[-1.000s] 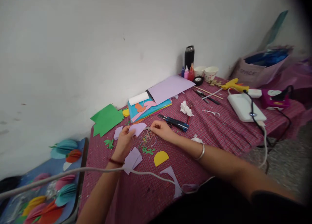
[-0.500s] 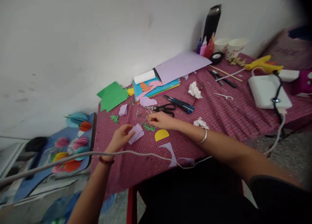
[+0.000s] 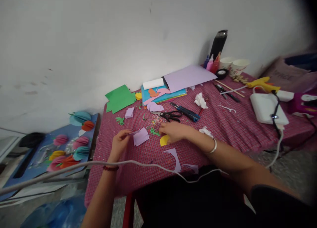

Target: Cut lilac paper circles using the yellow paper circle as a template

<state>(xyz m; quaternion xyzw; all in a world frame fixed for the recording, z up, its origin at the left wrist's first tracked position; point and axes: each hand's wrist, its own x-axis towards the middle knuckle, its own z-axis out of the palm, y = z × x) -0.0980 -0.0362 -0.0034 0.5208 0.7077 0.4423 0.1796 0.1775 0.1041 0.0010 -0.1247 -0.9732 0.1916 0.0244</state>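
My left hand (image 3: 120, 143) is closed in a pinch on a thin light-purple paper piece (image 3: 133, 133), seen nearly edge-on. This piece is just above a small stack of light-purple paper rectangles (image 3: 141, 137) on the table. My right hand (image 3: 174, 132) reaches low over the table, its fingers and thumb bent and apart. It partly covers a yellow paper half-circle (image 3: 163, 141). Green paper scraps (image 3: 155, 132) and thin coloured shreds (image 3: 156, 120) lie by its fingertips. Black-handled scissors (image 3: 170, 115) and a blue-black utility knife (image 3: 185, 112) lie beyond it.
Green paper (image 3: 121, 99) and a large purple sheet (image 3: 189, 77) lie along the wall. A white cable (image 3: 128, 162) crosses in front of my left wrist. A yellow glue gun (image 3: 264, 84) and a white box (image 3: 268, 109) are at right. Paper ornaments (image 3: 80, 117) sit at left.
My left hand has lifted one purple piece slightly away from the stack. My right hand has come nearer, over the yellow half-circle. The camera view has tilted up a little.
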